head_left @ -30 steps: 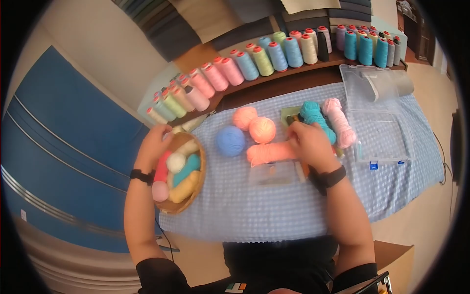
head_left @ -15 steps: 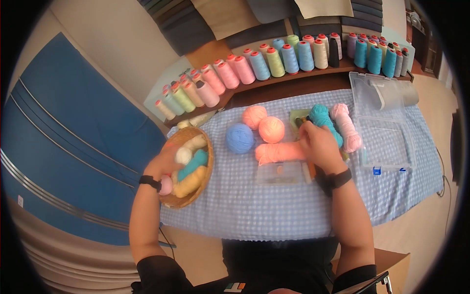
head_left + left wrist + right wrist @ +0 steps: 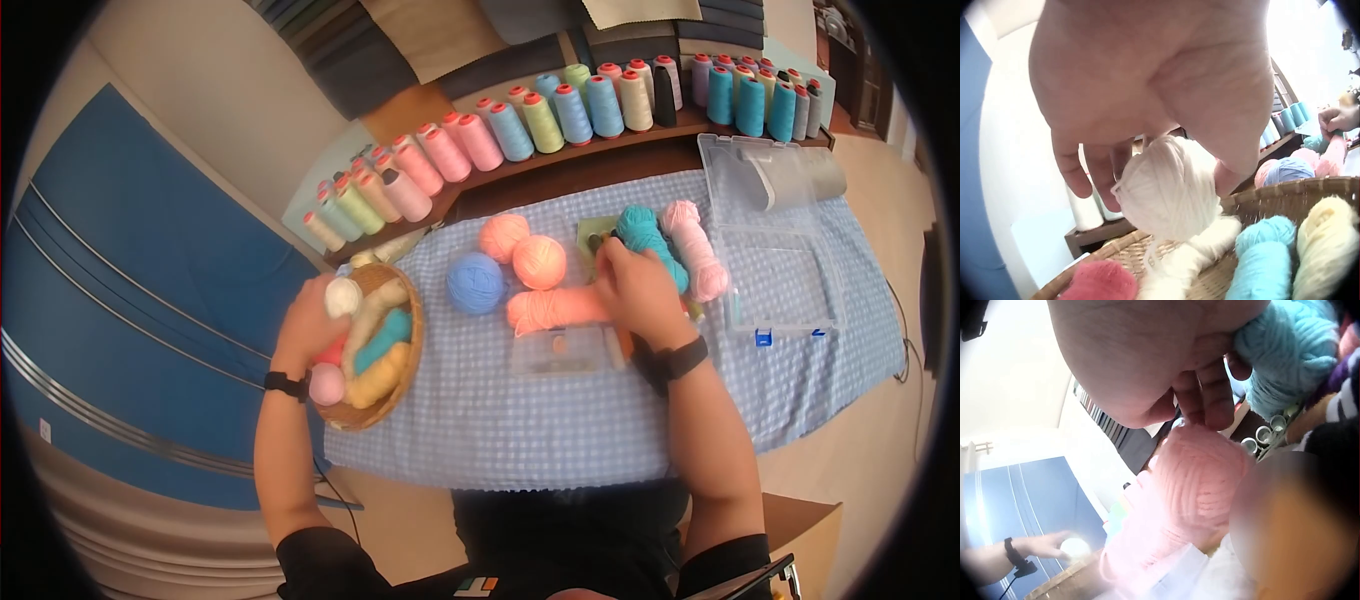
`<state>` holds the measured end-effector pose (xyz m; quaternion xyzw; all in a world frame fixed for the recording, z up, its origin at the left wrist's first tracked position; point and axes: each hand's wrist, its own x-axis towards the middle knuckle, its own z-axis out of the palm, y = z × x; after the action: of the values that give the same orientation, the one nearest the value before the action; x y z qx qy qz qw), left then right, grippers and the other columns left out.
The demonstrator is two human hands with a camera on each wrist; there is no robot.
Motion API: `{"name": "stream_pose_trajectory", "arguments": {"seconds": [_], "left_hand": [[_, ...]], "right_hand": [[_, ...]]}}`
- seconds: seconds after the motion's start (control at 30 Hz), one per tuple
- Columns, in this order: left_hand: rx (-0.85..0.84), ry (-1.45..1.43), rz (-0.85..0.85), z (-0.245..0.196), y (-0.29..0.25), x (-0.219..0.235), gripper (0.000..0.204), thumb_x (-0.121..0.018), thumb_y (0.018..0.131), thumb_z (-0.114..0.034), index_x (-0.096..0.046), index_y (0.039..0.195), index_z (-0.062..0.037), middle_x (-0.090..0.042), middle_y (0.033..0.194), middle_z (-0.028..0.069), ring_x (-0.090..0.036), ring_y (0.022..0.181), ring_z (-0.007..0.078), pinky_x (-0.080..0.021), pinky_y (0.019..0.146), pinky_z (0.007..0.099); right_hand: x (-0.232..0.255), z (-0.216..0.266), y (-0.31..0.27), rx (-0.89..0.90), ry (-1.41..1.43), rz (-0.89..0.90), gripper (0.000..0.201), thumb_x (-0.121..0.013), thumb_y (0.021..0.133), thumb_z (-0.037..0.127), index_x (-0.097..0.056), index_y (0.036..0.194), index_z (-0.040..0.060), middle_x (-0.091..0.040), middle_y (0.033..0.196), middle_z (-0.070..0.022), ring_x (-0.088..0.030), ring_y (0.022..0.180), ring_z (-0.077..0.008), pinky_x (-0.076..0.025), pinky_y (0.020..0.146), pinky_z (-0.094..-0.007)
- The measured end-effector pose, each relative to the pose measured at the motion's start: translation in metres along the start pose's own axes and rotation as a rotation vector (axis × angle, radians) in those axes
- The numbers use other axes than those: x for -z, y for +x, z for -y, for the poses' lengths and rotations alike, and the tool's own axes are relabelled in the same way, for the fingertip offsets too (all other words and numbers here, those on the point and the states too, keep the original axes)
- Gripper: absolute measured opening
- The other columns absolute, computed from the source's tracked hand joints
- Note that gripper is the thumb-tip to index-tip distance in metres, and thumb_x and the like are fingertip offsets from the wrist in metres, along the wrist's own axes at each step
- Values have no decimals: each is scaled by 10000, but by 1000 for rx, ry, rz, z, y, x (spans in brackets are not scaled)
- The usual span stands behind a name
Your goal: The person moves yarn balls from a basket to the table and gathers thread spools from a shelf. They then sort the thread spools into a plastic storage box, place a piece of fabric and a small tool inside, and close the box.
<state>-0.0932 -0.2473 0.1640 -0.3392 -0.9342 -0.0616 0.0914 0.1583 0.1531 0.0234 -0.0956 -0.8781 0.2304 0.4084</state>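
My left hand (image 3: 312, 320) holds a white yarn ball (image 3: 1169, 187) between thumb and fingers, over the left side of a round wicker basket (image 3: 412, 350). A strand hangs beneath the ball. Inside the basket lie a cream skein (image 3: 1179, 265), a turquoise skein (image 3: 384, 342), a yellow skein (image 3: 380, 375), a red yarn bundle (image 3: 1100, 284) and a pink ball (image 3: 326, 384). On the table, my right hand (image 3: 645, 295) has its fingertips pinched at the right end of a coral yarn skein (image 3: 545, 312), beside another turquoise skein (image 3: 640, 228).
Two peach balls (image 3: 539, 262) and a blue ball (image 3: 475, 283) sit mid-table on a checked cloth (image 3: 500, 430). A pale pink skein (image 3: 694, 250) and an opened clear plastic case (image 3: 780, 280) lie to the right. Thread cones (image 3: 540, 122) line the shelf behind.
My left hand reached down into the basket, took hold of the white ball and lifted it toward the basket's far left rim. My right hand stayed at the coral skein.
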Motion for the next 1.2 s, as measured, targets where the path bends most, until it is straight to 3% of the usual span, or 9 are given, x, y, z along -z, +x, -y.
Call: {"name": "stream_pose_trajectory", "arguments": {"seconds": [0.13,0.23,0.43,0.63,0.77,0.9,1.0,1.1,1.2], "left_hand": [[-127,-50,-184,-42,12,9,652,-793,804,-249,-597,1389,-39,-653,1300,224,-642,1212,434,-533,1026,482],[-213,-85,-155,-68,30,9,665,-796,806,-236,-578,1407,-52,-653,1317,208,-643,1231,422,-531,1039,466],[-508,-89,-148,-172,87,-14,698,-808,801,-301,-590,1413,-44,-670,1342,208,-659,1231,398,-528,1058,469],[-489,-132,90,-238,133,-42,714,-793,813,-354,-595,1434,-63,-661,1393,211,-656,1252,390,-530,1060,475],[-467,-18,97,-262,150,-77,768,-789,798,-389,-553,1465,-90,-668,1366,197,-655,1255,373,-503,1025,523],[-463,12,184,-277,162,-92,699,-794,779,-389,-563,1366,-89,-662,1356,189,-645,1244,396,-494,1011,527],[-467,-15,140,-279,172,-108,640,-798,783,-384,-575,1300,-78,-668,1335,197,-650,1232,405,-507,1003,523],[-394,-80,238,-282,175,-110,580,-785,797,-367,-577,1256,-79,-675,1273,191,-657,1215,394,-521,985,525],[-388,-199,93,-277,185,-111,631,-772,820,-383,-580,1329,-64,-675,1294,223,-664,1204,420,-536,1008,513]], "right_hand": [[-2,-1,-1,3,-10,-4,94,-636,854,100,-584,932,101,-695,751,-89,-665,710,-333,-461,723,-431],[-4,-1,0,5,-7,-11,98,-640,849,101,-586,930,101,-693,749,-90,-663,708,-334,-463,724,-430],[0,-1,-1,15,10,-28,107,-653,836,104,-603,930,102,-695,749,-90,-657,702,-336,-472,724,-429],[0,-1,-1,26,5,-12,94,-661,825,107,-626,913,101,-701,751,-89,-662,702,-329,-475,720,-427],[-1,-4,-1,48,20,-30,89,-663,827,115,-636,910,99,-702,749,-85,-669,706,-321,-475,718,-425],[-3,-5,-1,54,34,-18,75,-672,835,134,-650,897,97,-708,764,-82,-676,710,-307,-476,721,-423],[-2,-5,-1,67,32,-32,72,-680,846,152,-655,885,96,-706,780,-82,-680,723,-298,-476,727,-423],[-1,-4,-1,72,27,-30,80,-683,863,168,-649,870,96,-696,787,-82,-683,739,-294,-476,732,-422],[-1,-5,0,69,25,-18,95,-681,878,178,-640,857,95,-682,778,-78,-684,748,-291,-475,733,-422]]}}
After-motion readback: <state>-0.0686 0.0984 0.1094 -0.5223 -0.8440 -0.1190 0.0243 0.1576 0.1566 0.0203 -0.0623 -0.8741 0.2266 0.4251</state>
